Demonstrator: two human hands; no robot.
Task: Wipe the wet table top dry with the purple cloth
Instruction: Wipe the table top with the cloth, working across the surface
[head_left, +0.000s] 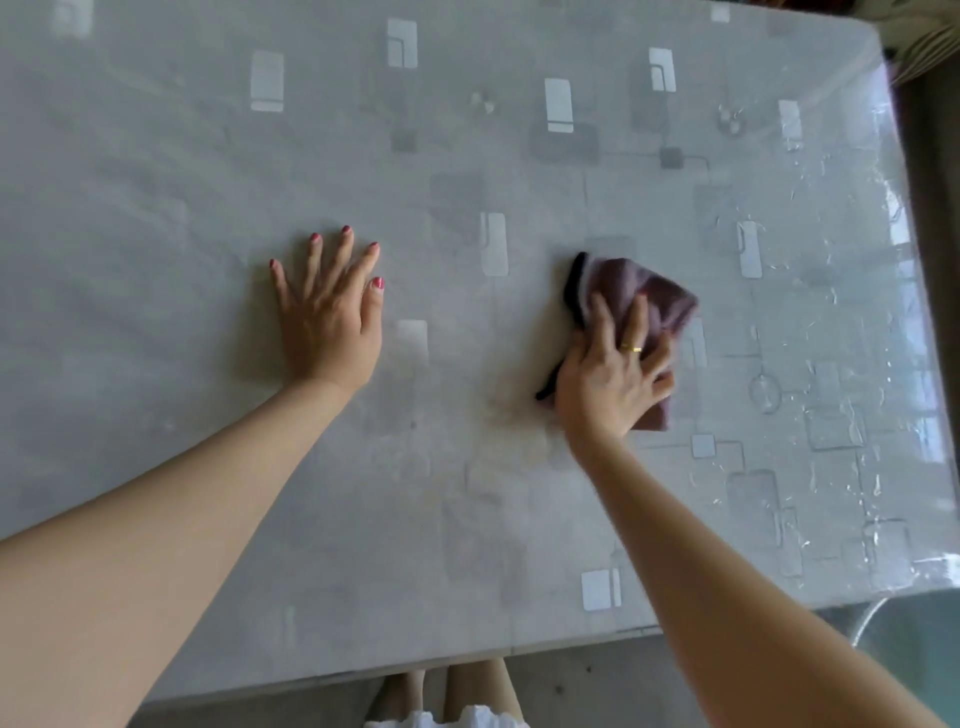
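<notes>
A grey table top (467, 156) with a pattern of pale rectangles fills the view. Water streaks and droplets glisten along its right side (831, 364). The purple cloth (654, 301), crumpled and dark-edged, lies on the table right of centre. My right hand (613, 374) presses down on the cloth with fingers spread over it; the hand and cloth are motion-blurred. My left hand (330, 312) lies flat on the table left of centre, fingers straight and spread, holding nothing.
The table's near edge (363, 675) runs along the bottom, with my legs and the floor below it. The right edge (914, 312) borders a dark floor strip. A glassy round object (909, 623) shows at the lower right corner.
</notes>
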